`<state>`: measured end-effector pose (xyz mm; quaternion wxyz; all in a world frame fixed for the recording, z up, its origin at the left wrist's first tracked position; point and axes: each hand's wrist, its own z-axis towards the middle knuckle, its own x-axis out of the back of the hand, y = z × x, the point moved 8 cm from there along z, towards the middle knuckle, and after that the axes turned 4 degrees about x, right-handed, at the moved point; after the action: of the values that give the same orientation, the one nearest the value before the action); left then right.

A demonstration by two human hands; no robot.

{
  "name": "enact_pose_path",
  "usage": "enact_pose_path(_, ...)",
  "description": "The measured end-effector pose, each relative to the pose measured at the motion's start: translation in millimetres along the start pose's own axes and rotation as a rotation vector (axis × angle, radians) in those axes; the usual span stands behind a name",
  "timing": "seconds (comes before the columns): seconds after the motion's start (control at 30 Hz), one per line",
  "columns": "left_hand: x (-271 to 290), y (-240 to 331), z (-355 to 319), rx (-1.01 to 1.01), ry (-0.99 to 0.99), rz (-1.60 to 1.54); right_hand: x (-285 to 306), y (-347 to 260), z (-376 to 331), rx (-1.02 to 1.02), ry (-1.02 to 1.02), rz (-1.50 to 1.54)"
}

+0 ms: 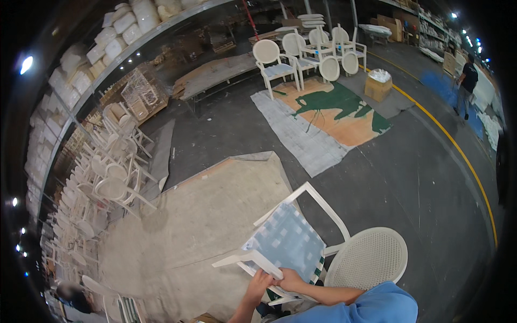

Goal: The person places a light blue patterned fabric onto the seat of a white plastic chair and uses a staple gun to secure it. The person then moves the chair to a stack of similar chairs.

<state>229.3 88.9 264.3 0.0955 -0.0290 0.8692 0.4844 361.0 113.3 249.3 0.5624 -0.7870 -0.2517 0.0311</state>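
A white armchair (323, 202) is tipped over close in front of me. Its round cane back (368, 259) lies to the right, and its seat (291, 237) shows blue-grey webbing with pale patches. My left hand (260, 281) is closed round the near armrest (265, 264) where it meets the frame. Right beside it, my right hand (290, 280) grips the same piece, with the forearm crossing in from the right. Fingertips of both hands are partly hidden behind the frame. Green and white strap ends show along the seat's lower edge.
A worn beige sheet (183, 215) covers the floor ahead. Many stacked chair frames (113, 188) line the left. Finished-looking armchairs (274, 59) stand at the back beyond a green-stained mat (339, 107). A cardboard box (378, 86) and a walking person (467, 83) are at far right.
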Motion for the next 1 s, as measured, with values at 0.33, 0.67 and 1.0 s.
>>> enact_pose_path(0.33, 111.9, -78.5, -160.6, 0.01, 0.636, 0.353, 179.3, -41.7, 67.0, 0.011, 0.301, 0.18)
enact_pose_path(0.67, -129.5, 109.0, -81.4, -0.715, -0.004, 0.979, 243.6, -165.0, 9.8, 0.242, 0.142, 0.538)
enact_pose_path(1.0, -53.5, 138.6, 29.2, -0.311, 0.322, 0.203, 297.4, -167.4, 18.3, 0.184, 0.206, 0.559)
